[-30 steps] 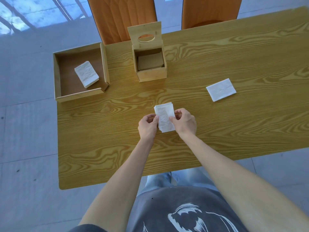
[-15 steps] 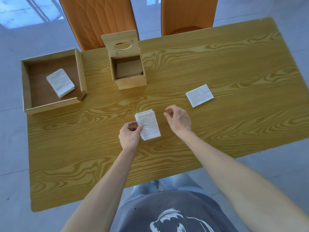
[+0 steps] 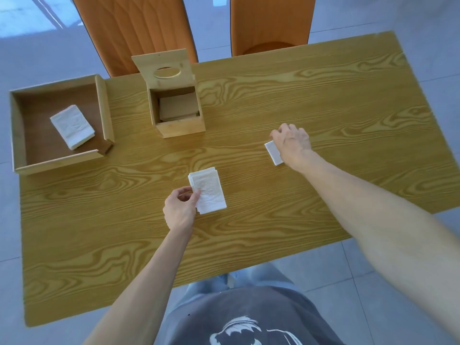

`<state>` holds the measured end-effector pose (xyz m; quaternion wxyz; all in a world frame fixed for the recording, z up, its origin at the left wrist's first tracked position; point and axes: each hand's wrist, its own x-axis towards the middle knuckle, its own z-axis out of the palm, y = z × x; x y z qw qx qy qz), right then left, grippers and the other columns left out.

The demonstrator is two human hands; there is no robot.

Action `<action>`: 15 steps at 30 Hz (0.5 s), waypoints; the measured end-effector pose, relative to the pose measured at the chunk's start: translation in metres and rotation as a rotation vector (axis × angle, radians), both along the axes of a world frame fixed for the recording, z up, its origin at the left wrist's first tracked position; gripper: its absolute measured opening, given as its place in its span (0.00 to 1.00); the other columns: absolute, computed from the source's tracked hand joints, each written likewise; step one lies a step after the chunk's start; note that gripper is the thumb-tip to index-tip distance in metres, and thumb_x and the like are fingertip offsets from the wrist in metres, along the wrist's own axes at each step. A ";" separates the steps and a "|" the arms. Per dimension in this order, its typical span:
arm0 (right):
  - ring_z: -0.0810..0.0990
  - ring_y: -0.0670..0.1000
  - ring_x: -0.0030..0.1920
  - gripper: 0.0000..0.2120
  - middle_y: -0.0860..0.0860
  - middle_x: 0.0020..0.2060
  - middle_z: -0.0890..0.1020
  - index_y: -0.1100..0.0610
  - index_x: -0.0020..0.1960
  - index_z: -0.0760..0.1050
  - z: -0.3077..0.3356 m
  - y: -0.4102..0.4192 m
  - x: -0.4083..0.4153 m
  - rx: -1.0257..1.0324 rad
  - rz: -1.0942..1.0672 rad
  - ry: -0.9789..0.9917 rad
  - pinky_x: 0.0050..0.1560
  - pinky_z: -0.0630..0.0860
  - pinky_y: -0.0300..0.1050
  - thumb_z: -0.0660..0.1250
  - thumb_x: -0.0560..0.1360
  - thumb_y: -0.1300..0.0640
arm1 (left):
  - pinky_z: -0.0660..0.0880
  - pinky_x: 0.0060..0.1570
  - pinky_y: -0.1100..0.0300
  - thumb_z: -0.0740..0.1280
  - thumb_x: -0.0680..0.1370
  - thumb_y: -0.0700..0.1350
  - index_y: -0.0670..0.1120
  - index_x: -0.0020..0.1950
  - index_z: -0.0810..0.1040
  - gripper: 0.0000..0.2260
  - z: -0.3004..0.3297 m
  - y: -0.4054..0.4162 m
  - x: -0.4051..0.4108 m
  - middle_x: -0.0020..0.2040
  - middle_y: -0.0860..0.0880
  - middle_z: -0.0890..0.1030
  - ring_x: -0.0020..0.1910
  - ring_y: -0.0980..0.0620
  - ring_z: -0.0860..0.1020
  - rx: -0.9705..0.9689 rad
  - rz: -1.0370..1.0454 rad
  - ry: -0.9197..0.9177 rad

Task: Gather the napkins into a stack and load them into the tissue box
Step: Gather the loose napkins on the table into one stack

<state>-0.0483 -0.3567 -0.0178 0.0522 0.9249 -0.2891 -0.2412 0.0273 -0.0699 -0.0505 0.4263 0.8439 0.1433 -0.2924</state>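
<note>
left hand [image 3: 179, 210] pinches left edge of napkin stack [image 3: 208, 190], thumb on top, stack lying flat on wooden table [image 3: 298, 100] near front centre

right hand [image 3: 291, 141] reaches out to right, palm down over single napkin [image 3: 273, 152], covering most of it; fingers curled, grip on napkin cannot be told

tissue box [image 3: 175, 105] stands upright behind stack, hinged lid with oval slot tipped back, inside open

another napkin pile [image 3: 72, 126] lies in shallow wooden tray [image 3: 17, 135] at table's left edge, well apart from both hands
</note>
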 end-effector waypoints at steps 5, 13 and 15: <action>0.73 0.56 0.62 0.28 0.55 0.60 0.75 0.55 0.66 0.70 0.002 -0.007 0.008 -0.031 0.030 0.106 0.59 0.69 0.50 0.73 0.69 0.66 | 0.79 0.46 0.54 0.76 0.73 0.50 0.52 0.52 0.82 0.10 -0.001 0.000 0.000 0.43 0.54 0.85 0.44 0.52 0.83 -0.012 0.005 0.011; 0.73 0.54 0.59 0.11 0.50 0.54 0.80 0.49 0.57 0.78 0.006 -0.011 0.000 -0.064 0.098 0.096 0.62 0.65 0.52 0.69 0.76 0.59 | 0.81 0.51 0.51 0.77 0.72 0.50 0.52 0.51 0.83 0.10 -0.002 0.001 0.000 0.43 0.53 0.85 0.46 0.51 0.84 -0.020 0.018 0.026; 0.73 0.54 0.57 0.09 0.50 0.51 0.82 0.47 0.54 0.78 0.008 -0.009 -0.001 -0.068 0.106 0.081 0.64 0.63 0.53 0.68 0.77 0.59 | 0.81 0.50 0.52 0.77 0.72 0.49 0.51 0.51 0.83 0.10 -0.002 0.002 0.001 0.44 0.53 0.86 0.46 0.51 0.84 -0.023 0.023 0.032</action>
